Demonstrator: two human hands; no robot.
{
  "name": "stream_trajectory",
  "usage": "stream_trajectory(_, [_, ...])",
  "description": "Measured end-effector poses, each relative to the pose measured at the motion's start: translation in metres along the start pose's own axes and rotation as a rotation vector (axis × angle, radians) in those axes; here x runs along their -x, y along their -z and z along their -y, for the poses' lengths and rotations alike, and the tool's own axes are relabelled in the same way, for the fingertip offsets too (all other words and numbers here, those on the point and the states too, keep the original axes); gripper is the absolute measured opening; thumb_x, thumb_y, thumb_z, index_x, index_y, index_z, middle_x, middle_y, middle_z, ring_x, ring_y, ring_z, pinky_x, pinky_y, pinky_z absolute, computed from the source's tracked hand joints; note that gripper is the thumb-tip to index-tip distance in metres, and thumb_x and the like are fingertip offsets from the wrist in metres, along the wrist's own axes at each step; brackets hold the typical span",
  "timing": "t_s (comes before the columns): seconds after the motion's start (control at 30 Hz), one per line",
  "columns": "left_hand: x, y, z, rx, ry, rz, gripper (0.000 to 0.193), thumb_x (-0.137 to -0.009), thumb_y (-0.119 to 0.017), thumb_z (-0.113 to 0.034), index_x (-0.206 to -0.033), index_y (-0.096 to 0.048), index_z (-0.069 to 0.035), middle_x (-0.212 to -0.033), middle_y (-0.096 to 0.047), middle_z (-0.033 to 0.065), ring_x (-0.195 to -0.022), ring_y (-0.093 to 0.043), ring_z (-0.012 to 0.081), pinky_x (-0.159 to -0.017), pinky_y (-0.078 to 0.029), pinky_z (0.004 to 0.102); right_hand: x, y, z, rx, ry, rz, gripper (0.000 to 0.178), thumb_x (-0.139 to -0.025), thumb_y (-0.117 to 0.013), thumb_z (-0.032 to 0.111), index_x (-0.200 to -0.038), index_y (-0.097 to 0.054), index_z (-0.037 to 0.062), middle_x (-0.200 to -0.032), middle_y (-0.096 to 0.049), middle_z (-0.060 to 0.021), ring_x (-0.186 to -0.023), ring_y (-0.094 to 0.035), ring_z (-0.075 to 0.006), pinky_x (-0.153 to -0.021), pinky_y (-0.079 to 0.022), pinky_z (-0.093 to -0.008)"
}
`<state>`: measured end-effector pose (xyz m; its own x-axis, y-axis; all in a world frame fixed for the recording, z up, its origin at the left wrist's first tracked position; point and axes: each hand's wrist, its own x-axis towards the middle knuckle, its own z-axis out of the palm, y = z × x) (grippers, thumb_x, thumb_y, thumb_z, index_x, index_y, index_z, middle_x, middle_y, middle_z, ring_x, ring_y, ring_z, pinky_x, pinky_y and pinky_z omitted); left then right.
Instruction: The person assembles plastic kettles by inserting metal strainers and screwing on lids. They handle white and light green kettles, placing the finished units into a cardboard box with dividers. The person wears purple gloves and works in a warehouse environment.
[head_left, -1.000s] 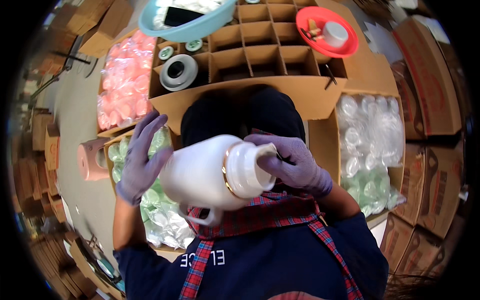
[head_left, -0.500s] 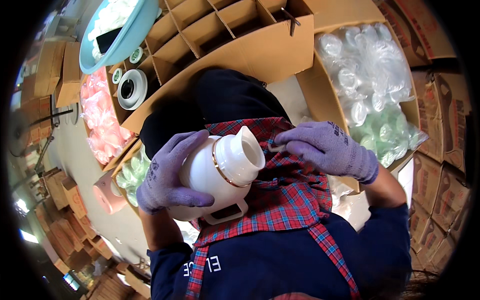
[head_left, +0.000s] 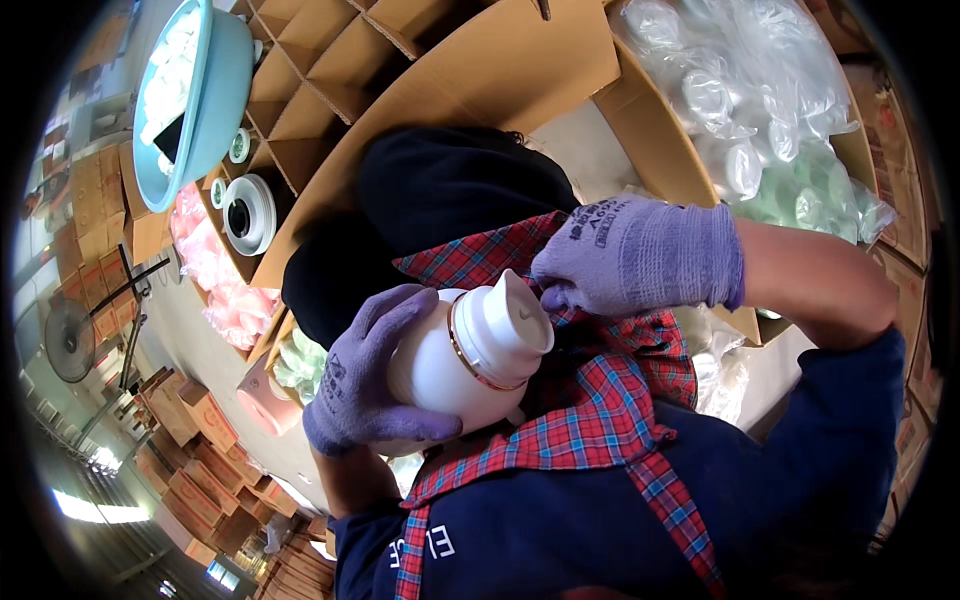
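My left hand (head_left: 383, 378) is wrapped round the body of a white thermos jug (head_left: 470, 385), which lies tilted in my lap with its spout up and to the right. A gold ring (head_left: 462, 345) circles the jug below its neck. Beside the spout, my right hand (head_left: 610, 255) is closed in a fist, thumb against the fingers, with its knuckles facing up. Whatever it may hold is hidden by the glove. Both hands wear purple knit gloves. The jug's handle is mostly out of sight beneath it. A red plaid apron (head_left: 560, 430) lies under the jug.
Ahead stands a divided carton (head_left: 470, 80), with white round parts (head_left: 250, 215) in one cell. A blue basin (head_left: 222, 90) of white pieces sits at left. At right, a carton holds clear-bagged parts (head_left: 740, 90). A pink jug (head_left: 268, 398) and a fan (head_left: 70, 338) are farther left.
My right hand has moved left to the jug's mouth and closed into a fist; earlier a small pale piece showed at its fingertips. The view has turned, and the jug's handle has dropped from sight.
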<state>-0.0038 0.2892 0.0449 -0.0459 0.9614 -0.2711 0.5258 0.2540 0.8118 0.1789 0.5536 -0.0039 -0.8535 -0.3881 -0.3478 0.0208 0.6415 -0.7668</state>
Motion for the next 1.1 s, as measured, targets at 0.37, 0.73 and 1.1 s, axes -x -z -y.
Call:
stream_trajectory(0.37, [0.006,-0.004,0.015,0.18,0.131,0.031,0.115,-0.05,-0.096,-0.057,-0.139,-0.055,0.002,-0.137,-0.058,0.0279,-0.124,-0.061,0.0422,-0.105,-0.049,0.0455,-0.004,0.018,0.031,0.354,0.007,-0.218,0.014,-0.085,-0.067,0.019,-0.087,-0.073,0.0067,-0.081,-0.073,-0.0124,-0.082,-0.074,-0.028,-0.066,-0.059,-0.0414])
stream_trajectory(0.73, [0.009,-0.009,0.032,0.596,0.28,0.025,0.115,-0.046,-0.1,-0.042,-0.14,-0.052,0.005,-0.136,-0.06,0.0213,-0.125,-0.06,0.0322,-0.109,-0.045,0.0428,-0.012,0.009,0.034,0.605,0.143,-0.317,0.016,-0.077,-0.069,0.023,-0.086,-0.071,0.0104,-0.082,-0.065,-0.005,-0.073,-0.067,-0.0211,-0.057,-0.051,-0.0354])
stream_trajectory(1.1, [-0.03,0.014,0.088,1.003,0.339,0.547,0.124,-0.051,-0.097,-0.035,-0.15,-0.038,0.009,-0.15,-0.051,0.016,-0.136,-0.049,0.0259,-0.118,-0.034,0.0401,-0.006,0.021,0.04,0.754,0.369,-0.726,0.01,-0.079,-0.068,0.024,-0.083,-0.067,0.0143,-0.082,-0.061,-0.0005,-0.075,-0.066,-0.0165,-0.061,-0.054,-0.0326])
